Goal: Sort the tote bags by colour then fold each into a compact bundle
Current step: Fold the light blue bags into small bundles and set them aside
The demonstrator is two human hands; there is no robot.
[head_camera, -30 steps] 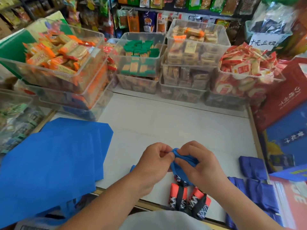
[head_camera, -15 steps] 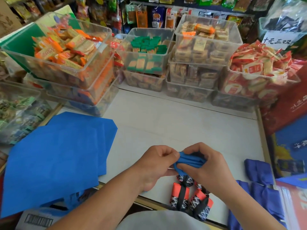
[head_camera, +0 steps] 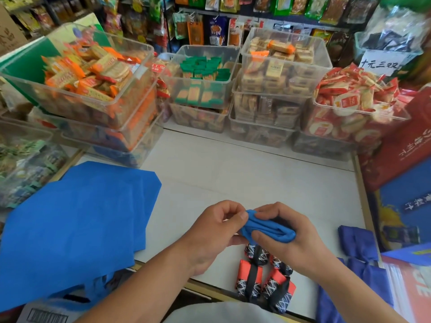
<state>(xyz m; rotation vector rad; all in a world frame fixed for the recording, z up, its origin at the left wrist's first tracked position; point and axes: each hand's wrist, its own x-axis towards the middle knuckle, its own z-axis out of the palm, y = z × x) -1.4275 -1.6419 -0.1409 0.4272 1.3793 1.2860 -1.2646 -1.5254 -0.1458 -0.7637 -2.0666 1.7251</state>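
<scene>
Tote bags (head_camera: 77,220) of bright blue lie flat in a stack at the left of the white desk (head_camera: 245,178), overhanging its near edge. None of these is folded yet, and how many the stack holds cannot be told. The colours sit in separate groups, so the sorting looks largely done. Folding is partway through. A cluster of red-and-black bundles (head_camera: 261,278), each strapped shut, lies at the near edge of the desk. Darker blue bundles (head_camera: 359,243) sit at its right edge.

One blue bundle (head_camera: 268,230) is in work, held in the air just above the red-and-black bundles. It is already a short, thick roll, but nothing visible ties it shut. The step in hand is therefore probably tucking or securing its end.

The left hand (head_camera: 214,234) is curled, thumb and forefinger pinching the left end of the roll. The right hand (head_camera: 291,238) grasps the body of the roll, with fingers over the top and the thumb on the near side. Clear bins (head_camera: 203,78) of snack packets line the far edge of the desk.
</scene>
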